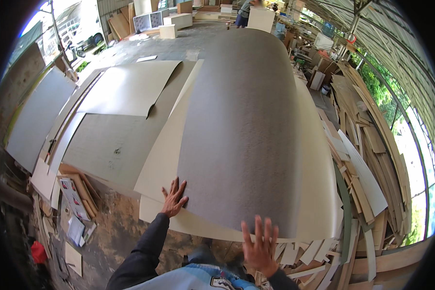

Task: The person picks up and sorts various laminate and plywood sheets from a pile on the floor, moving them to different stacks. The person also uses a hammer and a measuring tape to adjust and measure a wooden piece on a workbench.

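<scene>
A large flexible laminate sheet lies before me, its grey-brown face up and its far end arched. Under it rest cream sheets whose edges show to the left, right and near side. My left hand is spread at the near left edge of the grey sheet, fingers touching it and the cream sheet. My right hand has its fingers stretched out at the near edge, slightly blurred; whether it touches the sheet I cannot tell. Neither hand holds anything.
To the left, another cream sheet lies on a grey board. Wood offcuts are heaped along the right. Boards and scraps lie at the lower left. Far back, a person stands near a pale box.
</scene>
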A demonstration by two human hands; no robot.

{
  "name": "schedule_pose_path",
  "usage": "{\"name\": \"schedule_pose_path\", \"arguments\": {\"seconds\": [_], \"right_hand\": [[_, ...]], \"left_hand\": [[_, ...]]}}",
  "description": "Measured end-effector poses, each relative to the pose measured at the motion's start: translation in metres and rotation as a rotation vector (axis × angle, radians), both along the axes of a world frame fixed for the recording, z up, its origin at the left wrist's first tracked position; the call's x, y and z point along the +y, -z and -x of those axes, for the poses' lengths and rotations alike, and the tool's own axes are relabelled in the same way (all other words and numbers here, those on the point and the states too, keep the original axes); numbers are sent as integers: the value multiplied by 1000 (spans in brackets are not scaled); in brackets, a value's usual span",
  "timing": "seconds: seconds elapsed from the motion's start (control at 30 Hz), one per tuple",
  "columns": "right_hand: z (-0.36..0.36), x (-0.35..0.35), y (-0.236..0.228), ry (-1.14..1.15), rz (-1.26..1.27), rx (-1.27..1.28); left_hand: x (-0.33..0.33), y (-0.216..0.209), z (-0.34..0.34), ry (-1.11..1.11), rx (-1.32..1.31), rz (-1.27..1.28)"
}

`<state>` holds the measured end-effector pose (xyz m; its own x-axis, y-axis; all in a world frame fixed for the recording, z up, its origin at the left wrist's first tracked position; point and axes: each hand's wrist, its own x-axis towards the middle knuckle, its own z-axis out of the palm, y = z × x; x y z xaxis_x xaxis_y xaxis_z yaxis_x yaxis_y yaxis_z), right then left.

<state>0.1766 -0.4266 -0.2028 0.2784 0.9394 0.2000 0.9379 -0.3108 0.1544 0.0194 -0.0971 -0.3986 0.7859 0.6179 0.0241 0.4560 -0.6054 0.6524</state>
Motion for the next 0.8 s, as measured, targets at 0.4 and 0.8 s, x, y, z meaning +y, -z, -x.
{"name": "schedule_pose_path", "arguments": {"seconds": [0.4,0.8], "right_hand": [[-41,53,-44,-5,-163,-312],[-130,-97,-83,508,-618,129]], "left_hand": [[42,-14,14,-239,-318,37],[138,33,77,-936,258,89]]}}
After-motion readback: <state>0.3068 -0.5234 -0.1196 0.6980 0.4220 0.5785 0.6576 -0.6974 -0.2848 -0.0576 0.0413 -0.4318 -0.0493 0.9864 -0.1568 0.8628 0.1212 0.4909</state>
